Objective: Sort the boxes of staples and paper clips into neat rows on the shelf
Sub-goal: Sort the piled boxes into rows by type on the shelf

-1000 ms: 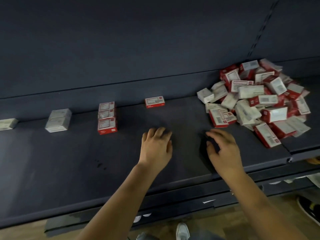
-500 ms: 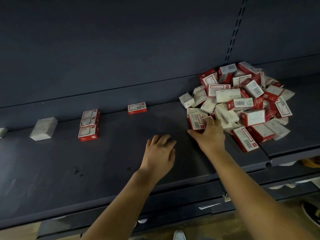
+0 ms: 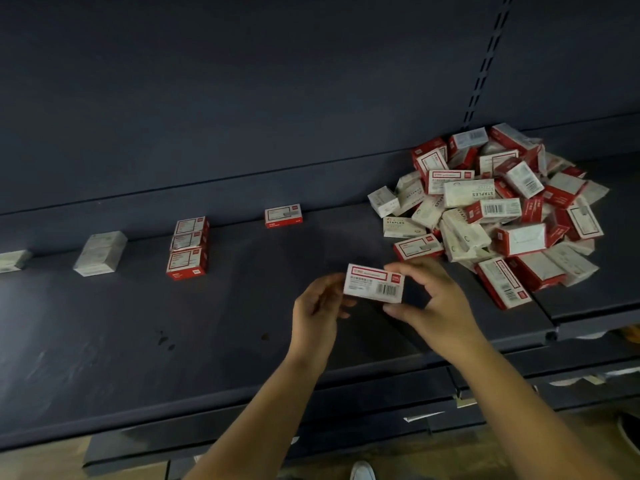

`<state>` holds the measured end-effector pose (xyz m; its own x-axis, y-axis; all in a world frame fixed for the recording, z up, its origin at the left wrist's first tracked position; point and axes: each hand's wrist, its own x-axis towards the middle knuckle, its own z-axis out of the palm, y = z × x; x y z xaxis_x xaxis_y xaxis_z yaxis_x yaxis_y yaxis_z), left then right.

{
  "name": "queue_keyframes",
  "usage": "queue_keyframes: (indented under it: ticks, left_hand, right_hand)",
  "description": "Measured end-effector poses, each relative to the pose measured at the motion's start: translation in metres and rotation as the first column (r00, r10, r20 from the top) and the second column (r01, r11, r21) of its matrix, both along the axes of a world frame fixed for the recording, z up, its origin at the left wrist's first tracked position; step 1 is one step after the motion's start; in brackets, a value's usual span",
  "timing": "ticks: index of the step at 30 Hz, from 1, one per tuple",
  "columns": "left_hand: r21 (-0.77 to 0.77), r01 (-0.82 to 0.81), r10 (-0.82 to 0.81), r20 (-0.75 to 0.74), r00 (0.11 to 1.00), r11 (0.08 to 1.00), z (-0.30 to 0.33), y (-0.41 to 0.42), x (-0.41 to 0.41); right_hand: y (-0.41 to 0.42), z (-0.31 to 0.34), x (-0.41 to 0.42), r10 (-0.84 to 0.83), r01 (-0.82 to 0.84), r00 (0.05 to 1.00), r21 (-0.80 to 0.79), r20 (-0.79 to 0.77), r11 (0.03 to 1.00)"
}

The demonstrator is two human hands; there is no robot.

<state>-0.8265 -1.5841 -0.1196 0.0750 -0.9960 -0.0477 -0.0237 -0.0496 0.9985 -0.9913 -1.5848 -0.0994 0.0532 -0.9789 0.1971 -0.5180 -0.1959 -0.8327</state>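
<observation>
Since half a second ago, my right hand [image 3: 437, 303] has left the edge of the heap and now pinches a red-and-white box [image 3: 374, 283] by its right end, thumb below and forefinger on top, barcode face toward me; my left hand [image 3: 317, 311] has risen from the shelf surface and meets the box at its left end, fingers curled against it. Both hands hold the box above the dark shelf [image 3: 138, 341], apart from the surface, just left of the heap's near edge. Farther back and to the right lies the unsorted heap [image 3: 491, 209] of red-and-white and plain white boxes, tumbled at mixed angles, some printed STAPLES; it spans the seam between this shelf panel and the next one to the right. Along the rear of the shelf, sorted items stand well apart from one another: a single red-and-white box [image 3: 283, 215] lies flat against the back wall; left of it stands a column of three red-and-white boxes [image 3: 188, 247], running front to back and touching; farther left sits a white box stack [image 3: 100, 252]; at the far left edge, one more white box [image 3: 14, 260] is partly cut off. Behind everything rises the dark back panel [image 3: 242, 98] with a slotted upright [image 3: 485, 64].
</observation>
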Motion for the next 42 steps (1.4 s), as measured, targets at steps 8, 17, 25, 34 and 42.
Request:
queue_keyframes:
  ticks: [8, 17, 25, 34, 42]
  left_hand:
    - [0.123, 0.433, -0.336, -0.458, 0.823, 0.893, 0.001, -0.001, 0.001]
    - [0.165, 0.283, -0.141, -0.575, 0.806, 0.945, 0.014, -0.003, -0.007]
    - [0.111, 0.062, -0.012, -0.401, 0.916, 0.992, 0.03, -0.005, -0.001]
    - [0.198, 0.115, -0.054, -0.287, 0.956, 0.973, 0.032, -0.01, 0.014]
    - [0.134, 0.355, -0.354, -0.036, 0.935, 0.925, 0.037, -0.002, 0.018]
  right_hand:
    - [0.003, 0.016, 0.002, 0.119, -0.122, 0.989, 0.035, 0.084, 0.992]
    - [0.009, 0.005, 0.009, 0.066, -0.069, 0.983, 0.007, 0.173, 0.998]
    - [0.015, 0.003, 0.003, 0.115, -0.119, 0.95, -0.007, 0.289, 0.993]
    - [0.01, -0.002, 0.004, 0.208, -0.189, 0.945, -0.098, 0.253, 0.977]
    - [0.006, 0.002, 0.003, 0.389, -0.398, 0.915, 0.087, 0.102, 0.913]
